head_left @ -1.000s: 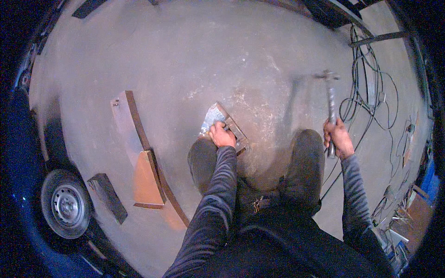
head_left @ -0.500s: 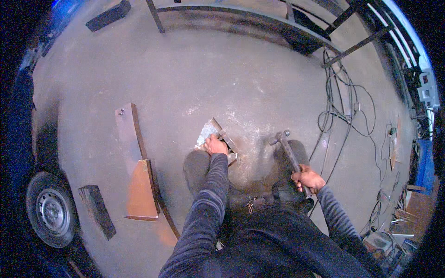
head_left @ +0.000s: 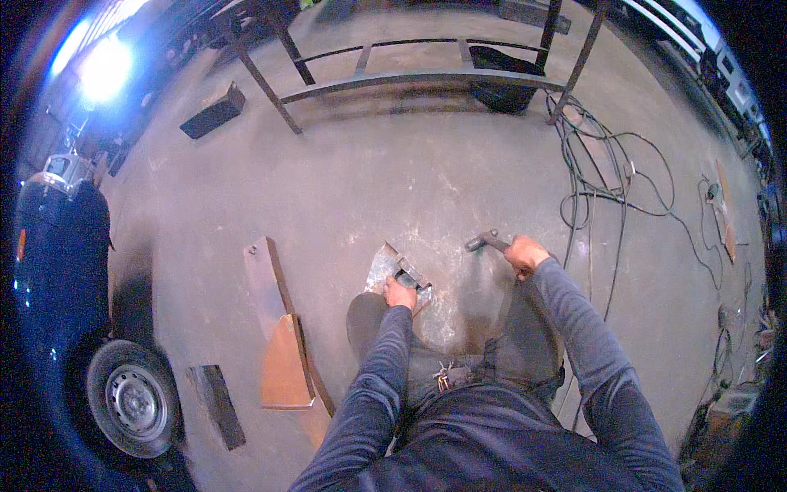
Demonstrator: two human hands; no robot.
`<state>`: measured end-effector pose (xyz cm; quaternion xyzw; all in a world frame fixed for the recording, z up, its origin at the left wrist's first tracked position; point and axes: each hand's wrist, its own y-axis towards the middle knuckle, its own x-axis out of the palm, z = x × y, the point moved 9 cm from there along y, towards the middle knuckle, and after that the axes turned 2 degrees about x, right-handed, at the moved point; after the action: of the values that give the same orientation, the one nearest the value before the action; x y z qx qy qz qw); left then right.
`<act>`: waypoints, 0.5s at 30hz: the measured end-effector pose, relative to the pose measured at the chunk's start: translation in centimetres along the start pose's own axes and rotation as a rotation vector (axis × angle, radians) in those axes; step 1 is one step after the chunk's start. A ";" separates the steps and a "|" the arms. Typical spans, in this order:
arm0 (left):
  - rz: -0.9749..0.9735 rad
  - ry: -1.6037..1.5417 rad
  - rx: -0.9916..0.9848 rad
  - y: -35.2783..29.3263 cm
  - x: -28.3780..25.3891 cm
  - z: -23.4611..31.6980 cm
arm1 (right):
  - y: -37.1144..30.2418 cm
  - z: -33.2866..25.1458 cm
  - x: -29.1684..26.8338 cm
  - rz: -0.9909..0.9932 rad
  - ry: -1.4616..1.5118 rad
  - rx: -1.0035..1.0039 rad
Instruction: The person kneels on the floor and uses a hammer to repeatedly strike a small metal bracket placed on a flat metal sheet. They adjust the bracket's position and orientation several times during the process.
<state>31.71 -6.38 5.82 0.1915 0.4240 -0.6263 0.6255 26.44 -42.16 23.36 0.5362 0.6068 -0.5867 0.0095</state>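
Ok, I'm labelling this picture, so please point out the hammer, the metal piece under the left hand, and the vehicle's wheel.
Hammer [head_left: 485, 239], head view, on its metal head.
Metal piece [head_left: 382, 268], head view, on its pale flat face.
Wheel [head_left: 137, 400], head view, on the middle of its rim.

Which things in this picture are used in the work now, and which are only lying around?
In the work:
hammer, in the right hand
metal piece, in the left hand

Lying around:
orange-brown panel
dark blocks
tangled cables
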 end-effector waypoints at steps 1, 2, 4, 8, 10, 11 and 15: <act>0.000 0.025 0.040 -0.4 -0.2 -0.5 | 0.1 -1.2 0.3 0.019 -0.056 -0.042; -0.002 0.014 0.099 -1.6 0.1 0.0 | 0.2 -1.5 0.7 0.033 -0.119 -0.068; 0.010 -0.015 0.227 -3.4 0.0 2.4 | 0.5 -1.9 2.1 0.087 -0.158 -0.060; -0.049 0.029 0.247 -4.9 -0.4 2.8 | 1.2 -3.9 3.3 0.191 -0.060 0.011; -0.054 0.023 0.301 -4.9 -1.2 2.4 | 0.9 -4.8 2.3 0.217 -0.007 0.010; -0.051 0.024 0.363 -5.3 -1.0 3.1 | 1.3 -4.4 1.4 0.237 -0.026 -0.004; -0.106 0.096 0.392 -5.8 0.2 3.4 | 3.3 -1.0 -3.4 0.291 0.110 0.001</act>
<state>27.14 -9.90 9.31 0.3164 0.3328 -0.7191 0.5216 30.70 -44.43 23.56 0.6498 0.5221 -0.5491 0.0607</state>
